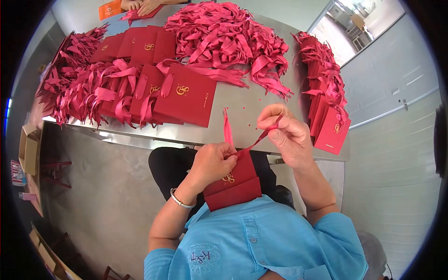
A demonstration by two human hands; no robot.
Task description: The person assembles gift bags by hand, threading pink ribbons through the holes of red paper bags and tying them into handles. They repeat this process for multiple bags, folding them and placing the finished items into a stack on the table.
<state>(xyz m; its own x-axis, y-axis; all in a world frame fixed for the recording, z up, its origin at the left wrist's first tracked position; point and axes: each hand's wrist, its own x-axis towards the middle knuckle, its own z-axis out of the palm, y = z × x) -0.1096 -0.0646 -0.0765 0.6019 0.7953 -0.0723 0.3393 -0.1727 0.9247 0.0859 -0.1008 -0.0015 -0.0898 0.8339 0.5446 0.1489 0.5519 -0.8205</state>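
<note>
A small red paper bag [233, 186] with gold lettering rests on my lap against the blue shirt. My left hand [214, 161] is closed at the bag's top edge, pinching the base of a red ribbon. Up and to the right, my right hand [289, 135] pinches the ribbon [261, 136] between thumb and fingers, and the ribbon runs taut between both hands. Another ribbon end [227, 128] stands up beyond my left hand, over the table edge.
Red bags with ribbons [186, 95] lie in rows on the metal table [177, 135]. A heap of loose ribbons [210, 32] sits behind. More bags [333, 130] line the right side. Another person's hands [147, 7] hold a red bag at the far edge, beside an orange bag [110, 9].
</note>
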